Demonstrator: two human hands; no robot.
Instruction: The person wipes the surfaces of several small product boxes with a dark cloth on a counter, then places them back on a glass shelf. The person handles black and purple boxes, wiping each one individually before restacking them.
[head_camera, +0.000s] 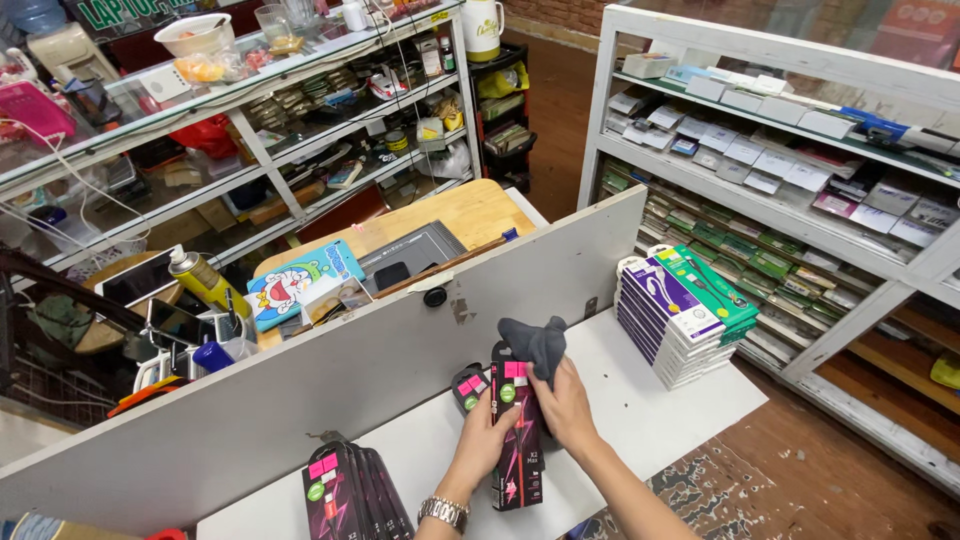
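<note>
My left hand (487, 437) grips a long black package (516, 462) with pink markings, held upright over the white counter (640, 400). On the package's upper end my right hand (563, 401) presses a dark grey cloth (535, 343). Another black package (468, 387) lies just left of my left hand. On that wrist is a metal watch (444, 512).
A row of similar black and pink packages (352, 492) stands at the counter's near left. A stack of white, purple and green boxes (678, 312) sits at the right end. A grey partition (300, 380) rises behind the counter. Glass display shelves (800, 190) stand right and behind.
</note>
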